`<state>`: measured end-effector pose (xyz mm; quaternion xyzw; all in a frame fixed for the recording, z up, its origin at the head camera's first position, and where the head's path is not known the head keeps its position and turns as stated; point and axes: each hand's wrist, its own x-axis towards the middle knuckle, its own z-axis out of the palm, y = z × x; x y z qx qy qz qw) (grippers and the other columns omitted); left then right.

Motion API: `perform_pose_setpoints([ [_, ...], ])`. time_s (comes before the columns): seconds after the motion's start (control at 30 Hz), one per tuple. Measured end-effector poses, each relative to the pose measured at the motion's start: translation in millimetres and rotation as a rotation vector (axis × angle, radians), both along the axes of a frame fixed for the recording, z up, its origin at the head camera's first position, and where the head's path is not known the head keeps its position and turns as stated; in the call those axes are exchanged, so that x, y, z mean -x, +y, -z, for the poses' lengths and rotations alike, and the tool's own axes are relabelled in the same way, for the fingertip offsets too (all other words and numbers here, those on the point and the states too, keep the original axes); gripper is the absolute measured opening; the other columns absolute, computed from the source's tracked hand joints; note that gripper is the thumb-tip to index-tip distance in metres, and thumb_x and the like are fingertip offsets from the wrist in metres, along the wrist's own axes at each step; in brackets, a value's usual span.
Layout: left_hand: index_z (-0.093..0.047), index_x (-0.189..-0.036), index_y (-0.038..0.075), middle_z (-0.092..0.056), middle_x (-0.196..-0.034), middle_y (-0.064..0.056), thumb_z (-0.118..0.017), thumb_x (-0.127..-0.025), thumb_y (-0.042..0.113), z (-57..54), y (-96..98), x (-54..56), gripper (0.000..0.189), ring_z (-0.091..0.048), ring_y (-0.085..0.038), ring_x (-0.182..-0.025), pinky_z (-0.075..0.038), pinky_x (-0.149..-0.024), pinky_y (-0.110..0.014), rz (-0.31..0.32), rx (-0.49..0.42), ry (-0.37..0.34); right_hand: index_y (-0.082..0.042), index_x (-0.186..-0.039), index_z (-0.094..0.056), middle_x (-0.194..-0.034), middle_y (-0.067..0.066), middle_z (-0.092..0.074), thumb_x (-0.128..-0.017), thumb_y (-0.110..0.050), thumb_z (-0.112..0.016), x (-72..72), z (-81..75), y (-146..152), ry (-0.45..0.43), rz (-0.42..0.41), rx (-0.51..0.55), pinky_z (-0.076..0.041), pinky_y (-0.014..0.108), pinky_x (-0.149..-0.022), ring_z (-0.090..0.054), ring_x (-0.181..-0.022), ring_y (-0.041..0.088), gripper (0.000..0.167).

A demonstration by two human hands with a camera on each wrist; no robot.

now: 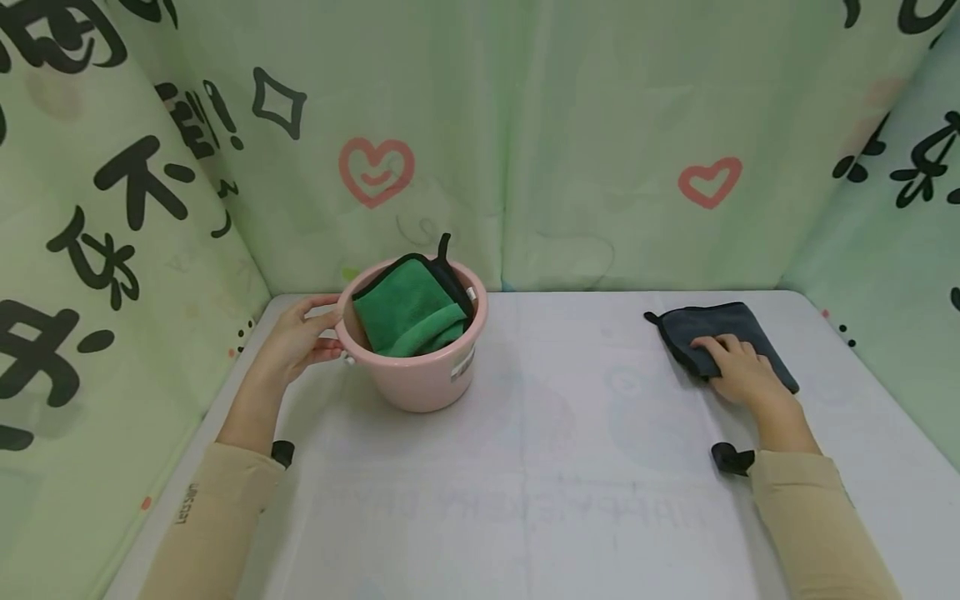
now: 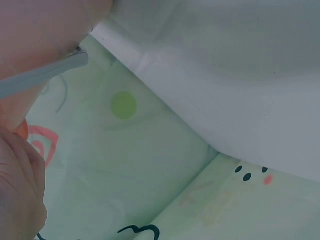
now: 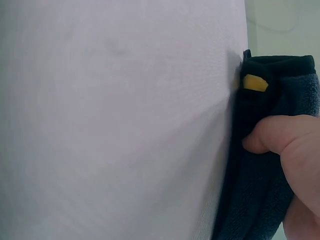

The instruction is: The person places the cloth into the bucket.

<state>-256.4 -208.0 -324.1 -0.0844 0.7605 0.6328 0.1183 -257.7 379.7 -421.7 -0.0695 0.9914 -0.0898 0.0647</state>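
A pink bucket (image 1: 420, 390) stands upright at the back left of the table, with a green cloth (image 1: 408, 304) edged in black bunched inside it. My left hand (image 1: 295, 340) holds the bucket's left side at the rim. In the left wrist view the bucket (image 2: 45, 30), its grey handle (image 2: 47, 71) and the curled left hand (image 2: 20, 190) show at the left edge. On the right, a folded dark grey cloth (image 1: 708, 323) with a black border and loop lies on the table. My right hand (image 1: 744, 372) grips its near edge, the thumb (image 3: 270, 132) pressing on the border beside a yellow tag.
The white table (image 1: 525, 467) stretches between the two hands. Green printed curtains (image 1: 525, 167) enclose it at the back and on both sides. A black strap piece (image 1: 732, 458) sticks out by the right wrist.
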Motion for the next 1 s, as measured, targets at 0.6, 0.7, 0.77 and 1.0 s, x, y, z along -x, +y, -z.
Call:
perform_pose_setpoints([
  [0.6,-0.031,-0.14,0.013,-0.046,-0.108,-0.011,-0.048,-0.095,0.027,1.2,0.2,0.8,0.05,-0.057,-0.009,-0.059,-0.052,-0.063,-0.019,0.005,-0.002,0.011,-0.004,-0.125,-0.038,-0.116,0.031,-0.034,-0.082,0.006,-0.054,1.7,-11.8,-19.3,0.424,0.084,0.049,-0.026,0.066,-0.084,-0.031,-0.107,0.053,0.047],
  [0.7,-0.031,-0.14,0.013,-0.046,-0.109,-0.011,-0.048,-0.095,0.027,1.0,-0.3,0.7,0.05,-0.057,-0.009,-0.059,-0.052,-0.063,-0.018,0.007,-0.002,0.013,-0.005,-0.124,-0.039,-0.116,0.03,-0.035,-0.081,0.007,-0.055,3.4,-20.3,-30.1,0.47,0.09,0.047,-0.026,0.065,-0.083,-0.032,-0.106,0.051,0.048],
  [0.77,-0.031,-0.14,0.013,-0.046,-0.109,-0.012,-0.048,-0.095,0.027,0.9,-0.4,0.6,0.05,-0.057,-0.01,-0.059,-0.052,-0.063,-0.019,0.008,-0.002,0.014,-0.005,-0.123,-0.041,-0.115,0.029,-0.036,-0.079,0.008,-0.056,4.2,-27.3,-38.7,0.507,0.079,0.05,-0.027,0.065,-0.082,-0.033,-0.105,0.05,0.049],
  [1.0,-0.03,-0.14,0.012,-0.045,-0.109,-0.012,-0.048,-0.095,0.027,0.7,0.0,-0.1,0.05,-0.057,-0.009,-0.058,-0.052,-0.062,-0.018,0.012,-0.01,0.012,-0.005,-0.119,-0.045,-0.116,0.027,-0.041,-0.075,0.011,-0.061,7.8,-59.5,-80.7,0.619,-0.013,0.068,-0.03,0.062,-0.085,-0.037,-0.107,0.047,0.049],
])
